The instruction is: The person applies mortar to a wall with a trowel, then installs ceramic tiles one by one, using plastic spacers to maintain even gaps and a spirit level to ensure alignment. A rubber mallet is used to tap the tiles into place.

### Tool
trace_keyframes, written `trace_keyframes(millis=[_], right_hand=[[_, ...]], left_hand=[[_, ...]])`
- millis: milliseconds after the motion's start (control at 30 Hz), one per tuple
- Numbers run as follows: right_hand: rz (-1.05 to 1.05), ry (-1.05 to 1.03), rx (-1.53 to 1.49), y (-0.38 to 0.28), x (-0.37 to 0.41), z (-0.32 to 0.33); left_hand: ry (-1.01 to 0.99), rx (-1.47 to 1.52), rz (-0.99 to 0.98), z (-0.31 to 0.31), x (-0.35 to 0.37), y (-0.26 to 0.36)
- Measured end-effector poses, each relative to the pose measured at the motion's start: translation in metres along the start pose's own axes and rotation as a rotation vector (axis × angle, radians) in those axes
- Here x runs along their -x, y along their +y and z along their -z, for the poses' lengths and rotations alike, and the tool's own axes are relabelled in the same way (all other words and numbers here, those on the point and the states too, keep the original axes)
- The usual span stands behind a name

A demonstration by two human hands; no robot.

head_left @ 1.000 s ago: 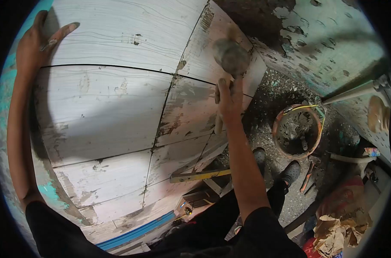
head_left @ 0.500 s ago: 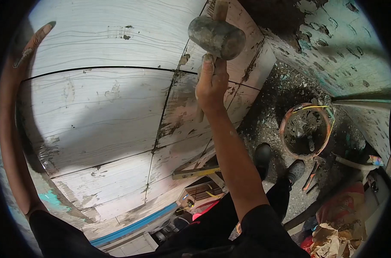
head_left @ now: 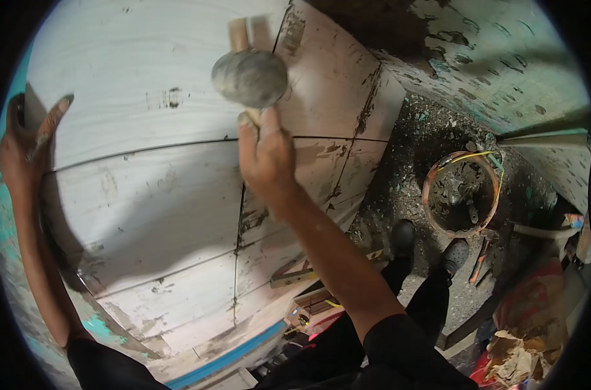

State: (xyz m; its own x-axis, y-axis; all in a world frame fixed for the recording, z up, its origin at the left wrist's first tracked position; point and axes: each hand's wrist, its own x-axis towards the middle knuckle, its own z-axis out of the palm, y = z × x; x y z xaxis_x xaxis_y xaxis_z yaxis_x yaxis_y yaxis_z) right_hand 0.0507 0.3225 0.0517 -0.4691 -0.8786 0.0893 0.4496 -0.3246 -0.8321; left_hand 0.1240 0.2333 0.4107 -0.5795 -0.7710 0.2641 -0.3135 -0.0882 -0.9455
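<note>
My right hand (head_left: 267, 153) is closed round the wooden handle of a rubber mallet (head_left: 249, 77), whose dark grey head is slightly blurred over the tiles. Behind the mallet is a large white wood-grain wall tile (head_left: 126, 65), smudged with mortar. At that tile's left edge is my left hand (head_left: 29, 143), its thumb lying on the tile face and its fingers around the side, partly hidden. A dark joint separates this tile from the tile below (head_left: 146, 201), where my shadow falls.
A round bucket (head_left: 429, 201) with mortar and a tool inside stands on the gritty floor, near my shoes (head_left: 456, 255). Beside it lies a hammer (head_left: 479, 260). Torn paper bags (head_left: 516, 357) sit at lower right. A rough greenish wall (head_left: 503, 71) rises at right.
The mallet and my right hand have moved left and slightly down across the tiles. My left hand shows more fully at the tile edge as the view shifts.
</note>
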Motion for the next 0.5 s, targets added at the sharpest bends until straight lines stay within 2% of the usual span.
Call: trace_keyframes(millis=[33,67,167,200,300,400,500], right_hand=[[0.001,0.005,-0.016,-0.006,0.002,-0.005],[0.001,0.007,-0.029,-0.01,0.004,-0.01],[-0.031,0.03,-0.016,-0.019,0.004,-0.027],[-0.043,-0.011,0.022,-0.02,0.003,-0.029],[0.007,0.064,0.036,-0.023,0.003,-0.028],[0.011,0.109,-0.09,-0.018,0.007,-0.027],[-0.157,0.027,-0.007,-0.015,0.007,-0.022]], left_hand=[[-0.014,0.024,0.015,0.008,-0.001,0.006],[-0.145,0.123,0.094,0.032,-0.004,0.029],[-0.158,0.068,0.121,0.041,-0.004,0.036],[-0.124,0.089,0.105,0.036,-0.003,0.032],[-0.055,0.092,0.066,0.033,-0.002,0.028],[-0.091,0.085,0.087,0.027,-0.002,0.024],[-0.121,0.106,0.112,0.037,-0.003,0.034]])
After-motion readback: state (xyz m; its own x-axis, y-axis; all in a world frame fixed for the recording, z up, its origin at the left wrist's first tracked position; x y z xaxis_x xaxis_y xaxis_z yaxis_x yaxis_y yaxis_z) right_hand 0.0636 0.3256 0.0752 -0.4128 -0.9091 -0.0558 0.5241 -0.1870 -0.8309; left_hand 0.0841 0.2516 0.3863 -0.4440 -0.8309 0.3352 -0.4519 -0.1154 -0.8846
